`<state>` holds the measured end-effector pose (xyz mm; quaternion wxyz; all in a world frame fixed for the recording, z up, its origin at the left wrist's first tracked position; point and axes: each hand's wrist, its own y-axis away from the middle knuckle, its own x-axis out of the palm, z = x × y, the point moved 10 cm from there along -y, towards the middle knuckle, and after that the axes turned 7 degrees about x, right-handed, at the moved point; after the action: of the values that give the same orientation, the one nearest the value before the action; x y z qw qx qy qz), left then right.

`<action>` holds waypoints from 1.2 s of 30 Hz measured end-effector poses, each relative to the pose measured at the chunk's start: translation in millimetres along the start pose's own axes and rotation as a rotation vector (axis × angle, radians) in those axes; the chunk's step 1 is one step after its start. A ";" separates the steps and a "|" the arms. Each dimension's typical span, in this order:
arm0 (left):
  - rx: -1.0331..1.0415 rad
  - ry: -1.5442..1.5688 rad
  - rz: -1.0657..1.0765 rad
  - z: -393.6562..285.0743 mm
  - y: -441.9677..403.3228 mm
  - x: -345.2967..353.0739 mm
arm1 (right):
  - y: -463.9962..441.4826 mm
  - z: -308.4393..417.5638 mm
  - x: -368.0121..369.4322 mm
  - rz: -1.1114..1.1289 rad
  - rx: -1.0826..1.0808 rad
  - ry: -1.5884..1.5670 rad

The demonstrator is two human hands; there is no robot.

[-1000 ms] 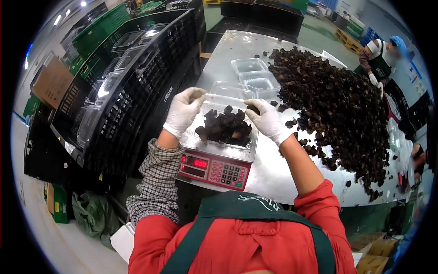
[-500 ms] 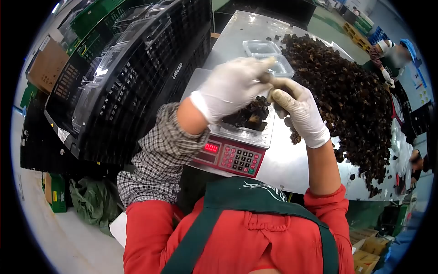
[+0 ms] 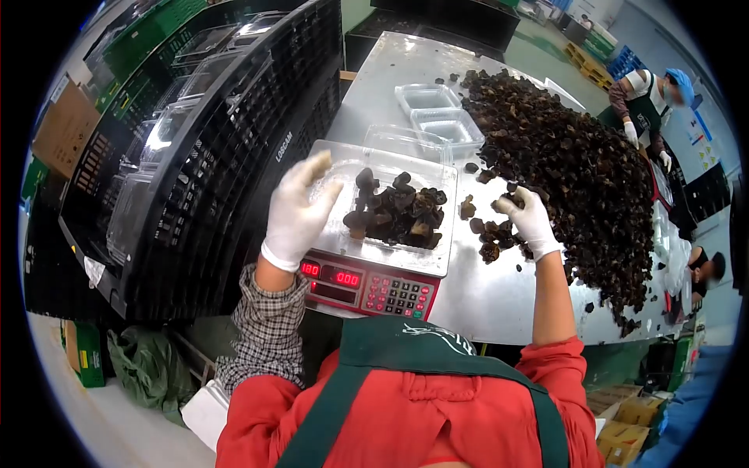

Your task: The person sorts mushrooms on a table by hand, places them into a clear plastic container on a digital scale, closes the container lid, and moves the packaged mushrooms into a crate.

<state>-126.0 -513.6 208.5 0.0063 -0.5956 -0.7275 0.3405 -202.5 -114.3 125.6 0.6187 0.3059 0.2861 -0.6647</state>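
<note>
A clear plastic tray of dark mushroom-like pieces [image 3: 402,212] rests on the metal pan of a red digital scale [image 3: 370,290], whose display is lit. My left hand [image 3: 299,209], in a white glove, is beside the tray's left side with fingers apart and nothing in it. To the right of the scale, my gloved right hand [image 3: 528,221] is over the table by the edge of the big dark pile [image 3: 577,179]; its fingers are curled near a dark piece, and whether they grip it is unclear. A clear lid [image 3: 407,140] lies behind the tray.
Two clear containers [image 3: 449,129] stand beyond the scale on the metal table [image 3: 476,300]. At the left, a tall black crate [image 3: 211,179] holds clear plastic boxes. A co-worker [image 3: 651,101] in a blue cap stands at the far right; another person is at the right edge.
My hands were together above the tray and have moved apart, the left one to the tray's left side and the right one to the pile's edge. The tray is in fuller view.
</note>
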 end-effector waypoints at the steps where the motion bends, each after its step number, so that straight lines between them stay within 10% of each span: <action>1: 0.136 -0.198 0.102 -8.3 7.0 6.6 | 5.5 19.3 -9.0 -0.140 -0.079 0.302; 10: 0.084 -0.114 0.130 10.4 16.6 22.0 | 47.9 174.7 47.6 0.145 -0.529 -0.196; 23: 0.209 0.048 -0.158 6.6 -8.2 14.6 | 48.1 202.5 94.1 0.032 -0.667 0.145; 30: 0.492 -0.186 0.045 -9.2 -0.1 53.2 | 37.3 166.5 31.1 -0.003 -0.388 -0.345; 32: 0.369 -0.082 0.374 10.5 8.2 79.6 | 34.1 124.1 21.8 0.028 -0.221 -0.324; 36: -0.018 0.279 0.028 21.5 -11.2 -6.9 | 66.0 43.0 -31.2 0.143 0.134 -0.271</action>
<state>-142.6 -530.7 200.4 0.0973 -0.6474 -0.7140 0.2481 -137.5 -131.4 177.2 0.6756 0.2737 0.1323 -0.6717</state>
